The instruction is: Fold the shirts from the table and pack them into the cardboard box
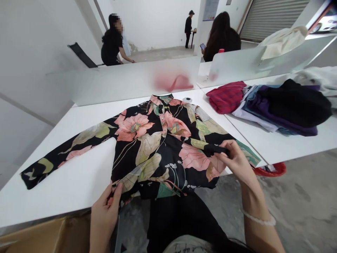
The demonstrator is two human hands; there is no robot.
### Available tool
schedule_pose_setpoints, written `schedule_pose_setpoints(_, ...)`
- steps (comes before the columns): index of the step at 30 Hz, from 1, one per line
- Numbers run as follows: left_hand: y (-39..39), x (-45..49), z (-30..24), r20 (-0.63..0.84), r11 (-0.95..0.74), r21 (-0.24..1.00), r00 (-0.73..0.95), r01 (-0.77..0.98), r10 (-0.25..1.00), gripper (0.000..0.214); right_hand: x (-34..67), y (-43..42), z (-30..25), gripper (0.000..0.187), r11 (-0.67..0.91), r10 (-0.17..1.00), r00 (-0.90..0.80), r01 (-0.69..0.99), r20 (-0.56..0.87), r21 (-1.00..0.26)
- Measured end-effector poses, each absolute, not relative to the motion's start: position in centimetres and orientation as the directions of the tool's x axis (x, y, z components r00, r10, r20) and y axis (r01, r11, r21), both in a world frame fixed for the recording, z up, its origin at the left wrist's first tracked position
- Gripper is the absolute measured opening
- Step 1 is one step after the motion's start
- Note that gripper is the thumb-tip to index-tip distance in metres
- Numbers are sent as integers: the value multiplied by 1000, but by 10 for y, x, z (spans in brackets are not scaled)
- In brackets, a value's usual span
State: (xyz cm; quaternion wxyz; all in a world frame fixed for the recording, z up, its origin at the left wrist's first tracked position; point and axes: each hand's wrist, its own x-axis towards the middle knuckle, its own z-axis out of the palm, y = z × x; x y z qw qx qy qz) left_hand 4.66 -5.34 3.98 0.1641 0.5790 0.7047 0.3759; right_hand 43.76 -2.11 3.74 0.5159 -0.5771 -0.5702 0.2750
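A black floral shirt (147,151) with pink and green print lies spread on the white table, collar toward the far side. Its left-hand sleeve stretches out flat across the tabletop. My left hand (106,207) pinches the shirt's lower left edge near the table's front. With the thumb and fingers of my right hand (233,160), I grip a bunched fold of the shirt on the right, slightly raised. The other sleeve runs partly behind that hand. The hem hangs over the front edge, above my lap.
Folded clothes (284,105) are piled on the right table, beside a red plaid garment (228,96). A frosted divider (131,79) stands along the back. Below are a cardboard box (34,235) and a red basket (279,170). Three people are beyond the divider.
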Motion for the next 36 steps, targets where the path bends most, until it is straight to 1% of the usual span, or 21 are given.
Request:
schedule_pose_setpoints(2, -54, 52, 39, 233, 32, 691, -264, 722, 936, 34, 423, -27, 56, 18, 266, 919, 145, 458, 366, -848)
schedule_pose_setpoints(3, -53, 56, 38, 241, 16, 671, -239, 741, 941, 33, 412, -31, 65, 15, 318, 914, 77, 475, 398, -821)
schedule_pose_setpoints(5, -50, 64, 35, 258, -26, 627, -176, 778, 950, 32, 384, -41, 81, 8, 431, 897, -139, 477, 419, -766)
schedule_pose_setpoints(7, -48, 69, 33, 309, -76, 571, -129, 817, 942, 32, 354, -50, 88, 17, 538, 833, -423, 472, 356, -698)
schedule_pose_setpoints(9, -50, 71, 34, 396, -96, 515, -137, 852, 908, 32, 329, -58, 85, 25, 633, 703, -673, 448, 228, -631)
schedule_pose_setpoints(11, -56, 69, 39, 478, -67, 481, -197, 874, 856, 29, 312, -61, 77, 27, 690, 574, -809, 394, 127, -607)
schedule_pose_setpoints(12, -61, 68, 43, 510, -41, 470, -234, 882, 828, 27, 308, -61, 73, 27, 697, 541, -835, 375, 105, -611)
schedule_pose_setpoints(13, -66, 66, 48, 539, -16, 461, -265, 887, 800, 25, 305, -60, 69, 26, 691, 537, -838, 374, 94, -618)
schedule_pose_setpoints(14, -70, 66, 53, 560, -6, 451, -278, 892, 780, 23, 304, -57, 66, 26, 675, 560, -824, 393, 88, -625)
schedule_pose_setpoints(16, -76, 67, 61, 591, -43, 425, -242, 904, 770, 20, 306, -51, 61, 25, 620, 657, -750, 479, 77, -621)
schedule_pose_setpoints(18, -78, 72, 64, 593, -148, 394, -128, 907, 795, 20, 308, -44, 57, 24, 580, 747, -658, 576, 94, -576)
schedule_pose_setpoints(21, -75, 84, 58, 572, -379, 315, 145, 870, 808, 20, 310, -37, 48, 27, 569, 806, -570, 666, 163, -483)
schedule_pose_setpoints(23, -77, 92, 49, 562, -463, 274, 250, 843, 789, 20, 310, -35, 40, 30, 572, 811, -549, 674, 201, -467)
schedule_pose_setpoints(26, -87, 105, 33, 543, -452, 277, 251, 848, 802, 20, 308, -30, 31, 32, 590, 801, -549, 655, 239, -473)
schedule_pose_setpoints(30, -108, 119, 14, 508, -446, 300, 255, 843, 823, 27, 302, -15, 27, 37, 626, 779, -550, 661, 300, -412)
schedule_pose_setpoints(33, -120, 124, -4, 435, -481, 357, 314, 800, 844, 26, 295, -2, 30, 50, 627, 779, -550, 685, 301, -371)
schedule_pose_setpoints(36, -125, 120, -33, 331, -486, 375, 376, 789, 865, 27, 289, 6, 28, 66, 628, 778, -580, 706, 242, -328)
